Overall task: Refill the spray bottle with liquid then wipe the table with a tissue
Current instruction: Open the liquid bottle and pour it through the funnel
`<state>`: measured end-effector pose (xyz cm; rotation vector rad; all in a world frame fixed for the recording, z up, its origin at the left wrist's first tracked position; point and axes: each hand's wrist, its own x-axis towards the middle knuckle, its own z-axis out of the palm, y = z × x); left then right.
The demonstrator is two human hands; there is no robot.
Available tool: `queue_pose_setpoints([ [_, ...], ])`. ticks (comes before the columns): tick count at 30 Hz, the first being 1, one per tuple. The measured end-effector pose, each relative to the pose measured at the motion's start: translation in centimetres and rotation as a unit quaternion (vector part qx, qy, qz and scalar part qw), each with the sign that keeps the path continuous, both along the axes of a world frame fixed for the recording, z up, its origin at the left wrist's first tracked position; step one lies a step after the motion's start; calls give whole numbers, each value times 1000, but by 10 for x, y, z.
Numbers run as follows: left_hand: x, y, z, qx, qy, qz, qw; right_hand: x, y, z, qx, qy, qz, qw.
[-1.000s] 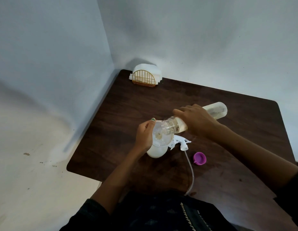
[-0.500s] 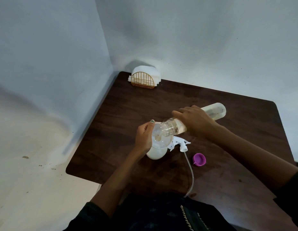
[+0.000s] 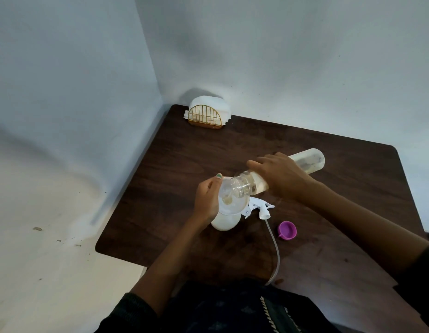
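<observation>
A white spray bottle (image 3: 224, 223) stands on the dark wooden table (image 3: 184, 164) with a clear funnel (image 3: 229, 200) in its neck. My left hand (image 3: 207, 199) grips the funnel's rim and the bottle's top. My right hand (image 3: 282, 175) holds a clear refill bottle (image 3: 309, 161) tipped on its side, its open mouth over the funnel. A thin stream of pale liquid runs into the funnel. The white spray head (image 3: 259, 207) with its long tube (image 3: 276, 255) lies on the table just right of the bottle. Tissues sit in a gold wire holder (image 3: 206, 116) at the far left corner.
A purple cap (image 3: 287, 230) lies on the table to the right of the spray head. Pale walls close the table in at the back and on the left. The table's front left corner ends over a light floor (image 3: 52, 260).
The refill bottle is tipped slightly further and its mouth has moved a little deeper over the funnel. Both hands keep their grip in the same place.
</observation>
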<state>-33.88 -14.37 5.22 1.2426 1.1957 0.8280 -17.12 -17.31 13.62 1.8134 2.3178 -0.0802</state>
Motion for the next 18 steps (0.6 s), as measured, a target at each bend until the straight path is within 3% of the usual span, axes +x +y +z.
queue_pose_setpoints([
  [18,-1,1,-1,6,4,0,1000,1,0,-3,8,6,3,1000],
])
